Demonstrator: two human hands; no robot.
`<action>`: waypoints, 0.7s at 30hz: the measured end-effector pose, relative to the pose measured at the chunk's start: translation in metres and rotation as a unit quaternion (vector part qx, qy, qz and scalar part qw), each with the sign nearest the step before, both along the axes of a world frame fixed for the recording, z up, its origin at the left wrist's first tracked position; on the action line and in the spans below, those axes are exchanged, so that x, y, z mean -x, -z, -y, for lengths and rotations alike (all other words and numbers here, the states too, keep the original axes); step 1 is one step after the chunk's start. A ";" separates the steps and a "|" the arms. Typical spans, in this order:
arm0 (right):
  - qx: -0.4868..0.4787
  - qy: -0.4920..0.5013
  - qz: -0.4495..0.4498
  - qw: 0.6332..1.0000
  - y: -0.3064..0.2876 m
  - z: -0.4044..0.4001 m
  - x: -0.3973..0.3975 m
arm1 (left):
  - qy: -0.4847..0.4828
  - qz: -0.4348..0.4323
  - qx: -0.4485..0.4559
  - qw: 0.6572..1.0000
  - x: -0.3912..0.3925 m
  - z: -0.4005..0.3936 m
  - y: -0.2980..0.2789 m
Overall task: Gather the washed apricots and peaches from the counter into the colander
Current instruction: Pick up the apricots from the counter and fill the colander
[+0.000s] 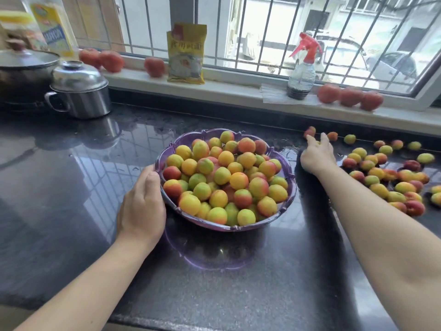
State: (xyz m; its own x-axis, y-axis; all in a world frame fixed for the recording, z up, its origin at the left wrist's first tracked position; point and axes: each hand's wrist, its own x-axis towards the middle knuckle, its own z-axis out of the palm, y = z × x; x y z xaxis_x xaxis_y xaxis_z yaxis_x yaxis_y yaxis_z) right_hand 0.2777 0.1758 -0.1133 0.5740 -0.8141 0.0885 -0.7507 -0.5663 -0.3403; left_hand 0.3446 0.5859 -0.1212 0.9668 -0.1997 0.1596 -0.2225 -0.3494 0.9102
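Both forearms reach over the dark wet counter (71, 175): the left hand (143, 206) grips the rim of the purple colander (292, 187), heaped with dozens of small yellow, green and red-blushed apricots and peaches (224, 180). Farther right, the right hand (317, 155) curls over one fruit beside some forty loose fruits (386, 177) scattered on the counter.
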 end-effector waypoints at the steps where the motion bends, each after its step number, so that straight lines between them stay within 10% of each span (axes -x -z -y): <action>1: 0.007 -0.002 -0.005 1.000 0.001 0.003 -0.001 | -0.002 -0.001 0.000 1.000 0.000 0.000 0.000; 10: 0.086 -0.011 0.073 0.994 0.005 -0.008 0.004 | -0.008 -0.004 -0.017 1.000 0.000 0.000 0.000; 16: 0.021 -0.097 0.083 0.992 -0.012 -0.038 0.019 | 0.006 -0.004 -0.020 1.000 -0.002 -0.002 0.001; 21: -0.129 -0.102 0.269 0.949 -0.050 -0.069 0.046 | 0.015 -0.035 -0.003 0.999 0.004 -0.003 -0.006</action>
